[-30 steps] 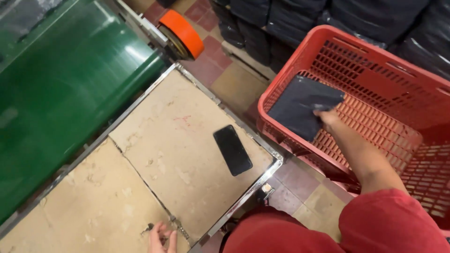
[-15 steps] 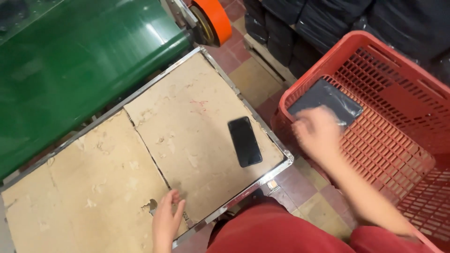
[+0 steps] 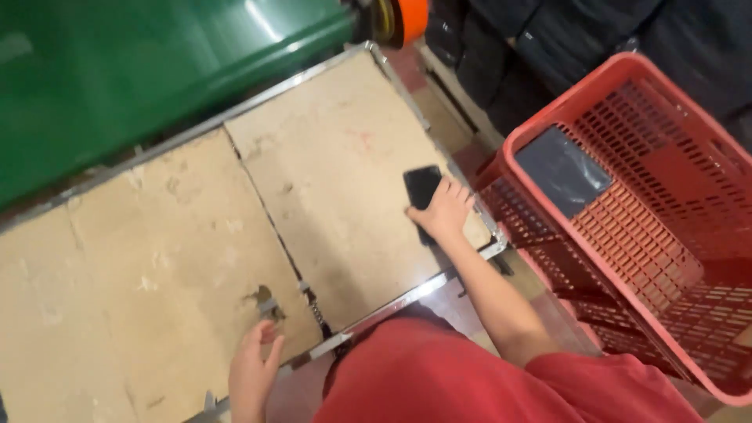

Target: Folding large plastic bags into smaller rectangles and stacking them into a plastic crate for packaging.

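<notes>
A black phone (image 3: 421, 184) lies flat on the worn beige table top (image 3: 337, 157). My right hand (image 3: 440, 211) is laid over its near end, fingers curled on it. The fingers of my left hand (image 3: 252, 370) are apart at the table's front metal edge, beside a chipped hole in the board, holding nothing. To the right stands a red plastic basket (image 3: 627, 235) with a dark flat wrapped packet (image 3: 560, 168) lying inside it at the far end.
A green conveyor belt (image 3: 141, 70) runs along the far side of the table, ending at an orange roller (image 3: 409, 17). Dark bags (image 3: 595, 39) are stacked behind the basket. A crack splits the table top into two boards. Tiled floor shows between table and basket.
My right hand has left the dark packet in the basket and moved left onto the phone on the table. My left hand has stayed at the front edge.
</notes>
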